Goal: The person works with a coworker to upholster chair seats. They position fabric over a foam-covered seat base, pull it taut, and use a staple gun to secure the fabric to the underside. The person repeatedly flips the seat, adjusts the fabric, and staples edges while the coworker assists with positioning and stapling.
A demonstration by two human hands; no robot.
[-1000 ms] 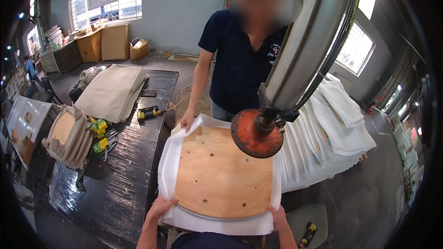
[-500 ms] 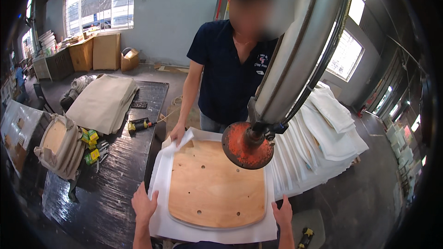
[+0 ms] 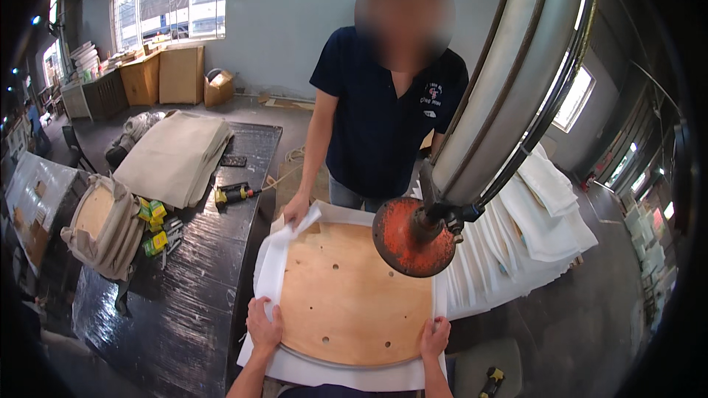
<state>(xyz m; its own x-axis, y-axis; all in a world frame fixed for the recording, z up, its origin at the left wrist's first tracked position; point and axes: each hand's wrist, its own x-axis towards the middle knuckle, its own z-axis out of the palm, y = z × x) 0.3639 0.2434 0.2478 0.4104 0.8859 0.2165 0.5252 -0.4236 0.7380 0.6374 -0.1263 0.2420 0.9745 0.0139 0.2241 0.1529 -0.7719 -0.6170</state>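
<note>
A wooden seat panel with rounded corners and several drilled holes lies on a white foam sheet. My left hand is closed on the sheet's left border, its thumb by the panel's edge. At the right border, my right hand has its fingers curled round the sheet beside the panel. Across from me, a co-worker's hand holds the folded-up far left part of the sheet. Over the panel's far right corner hangs a worn red round press head, hiding that corner.
The press column slants up to the right. White foam-layered panels are stacked at right. On the dark left table are a fabric pile, a yellow-black power tool, covered seats and small green-yellow boxes.
Both my hands have moved inward from beside the sheet and closed on its left and right borders. The co-worker still holds the far left fold. The view has shifted slightly.
</note>
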